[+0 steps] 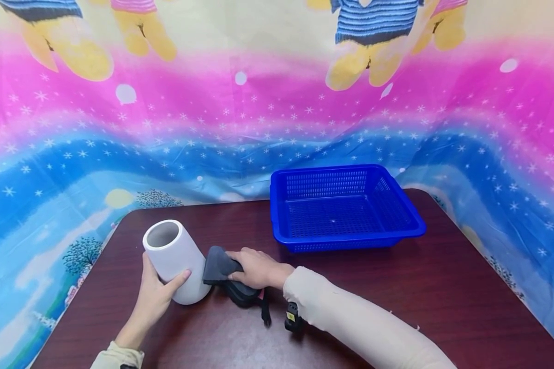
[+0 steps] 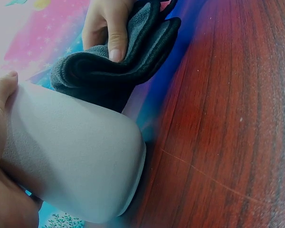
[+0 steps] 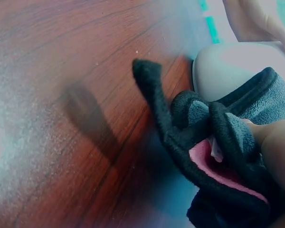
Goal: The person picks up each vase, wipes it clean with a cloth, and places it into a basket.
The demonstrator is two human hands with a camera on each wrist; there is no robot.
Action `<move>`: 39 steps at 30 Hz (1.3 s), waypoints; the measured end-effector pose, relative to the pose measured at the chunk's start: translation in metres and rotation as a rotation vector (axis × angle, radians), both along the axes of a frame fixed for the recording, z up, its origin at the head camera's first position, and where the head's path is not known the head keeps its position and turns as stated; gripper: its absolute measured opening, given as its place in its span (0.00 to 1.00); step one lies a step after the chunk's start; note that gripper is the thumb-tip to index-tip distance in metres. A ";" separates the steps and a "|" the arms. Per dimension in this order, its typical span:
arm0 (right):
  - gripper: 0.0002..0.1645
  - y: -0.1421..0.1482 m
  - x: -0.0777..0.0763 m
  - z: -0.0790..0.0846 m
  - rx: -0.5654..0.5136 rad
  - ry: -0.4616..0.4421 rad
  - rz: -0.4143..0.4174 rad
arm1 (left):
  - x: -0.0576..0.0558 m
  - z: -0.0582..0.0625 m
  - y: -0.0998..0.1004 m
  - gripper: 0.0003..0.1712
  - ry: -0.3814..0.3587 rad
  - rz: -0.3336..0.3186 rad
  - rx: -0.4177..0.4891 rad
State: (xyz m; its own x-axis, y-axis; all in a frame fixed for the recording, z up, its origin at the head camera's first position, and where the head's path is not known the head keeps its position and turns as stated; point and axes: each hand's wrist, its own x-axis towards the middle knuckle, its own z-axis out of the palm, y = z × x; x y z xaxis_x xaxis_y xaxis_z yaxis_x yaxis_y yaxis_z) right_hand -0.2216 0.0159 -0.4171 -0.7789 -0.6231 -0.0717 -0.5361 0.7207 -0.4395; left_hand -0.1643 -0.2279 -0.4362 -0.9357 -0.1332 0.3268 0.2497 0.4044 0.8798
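A white tapered vase [image 1: 184,266] leans on the dark wooden table, its open mouth tilted up and to the left. My left hand [image 1: 156,292] grips it around the side, thumb across the front. In my right hand [image 1: 257,267] is a folded grey cloth [image 1: 221,266] with black edging, pinched between thumb and fingers. The cloth's folds [image 2: 99,71] lie against or very close to the vase's side in the left wrist view. A pink inner face of the cloth [image 3: 204,161] and a dangling black edge show in the right wrist view.
A blue plastic basket [image 1: 346,242] with mesh walls stands at the back right of the table [image 1: 240,338]. A printed curtain [image 1: 231,113] hangs behind and around the table. A small black device [image 1: 293,318] is at the right sleeve's cuff.
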 end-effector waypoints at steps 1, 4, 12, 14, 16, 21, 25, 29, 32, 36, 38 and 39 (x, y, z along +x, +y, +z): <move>0.37 0.000 0.000 0.000 0.005 0.003 -0.002 | 0.000 0.000 0.000 0.52 0.000 0.000 0.000; 0.37 0.001 0.002 0.002 0.021 0.010 -0.005 | 0.000 0.000 -0.001 0.52 0.001 -0.001 0.000; 0.37 0.006 0.006 0.006 0.044 0.037 0.015 | 0.000 0.000 -0.001 0.52 -0.002 -0.006 -0.004; 0.37 0.007 0.007 0.007 0.048 0.044 0.018 | 0.000 0.000 -0.002 0.52 -0.004 -0.006 -0.008; 0.37 0.008 0.008 0.008 0.049 0.053 0.021 | 0.000 0.000 -0.002 0.52 -0.004 -0.006 -0.012; 0.37 0.013 0.011 0.011 0.054 0.058 0.019 | 0.000 -0.001 -0.002 0.52 0.008 -0.007 -0.008; 0.37 0.019 0.014 0.012 0.067 0.057 0.013 | -0.001 -0.003 -0.002 0.52 0.013 -0.010 -0.002; 0.37 0.024 0.015 0.012 0.075 0.061 0.011 | -0.002 -0.003 -0.003 0.52 0.014 -0.008 -0.005; 0.37 0.028 0.016 0.012 0.077 0.061 0.015 | -0.002 -0.003 -0.003 0.52 0.019 -0.003 0.002; 0.37 0.033 0.017 0.012 0.080 0.062 0.018 | -0.002 -0.003 -0.002 0.52 0.018 0.000 0.002; 0.37 0.035 0.018 0.013 0.079 0.063 0.018 | -0.002 -0.003 -0.002 0.52 0.016 0.000 0.001; 0.37 0.036 0.018 0.013 0.076 0.063 0.019 | -0.001 -0.003 -0.002 0.52 0.016 -0.001 0.001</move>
State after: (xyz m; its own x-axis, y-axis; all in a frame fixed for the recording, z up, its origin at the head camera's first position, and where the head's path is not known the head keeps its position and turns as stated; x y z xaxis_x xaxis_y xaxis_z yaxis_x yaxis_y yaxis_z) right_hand -0.2034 0.0524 -0.4041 -0.7717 -0.6321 -0.0705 -0.5747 0.7404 -0.3485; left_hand -0.1658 -0.2301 -0.4387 -0.9305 -0.1325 0.3414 0.2640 0.4031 0.8762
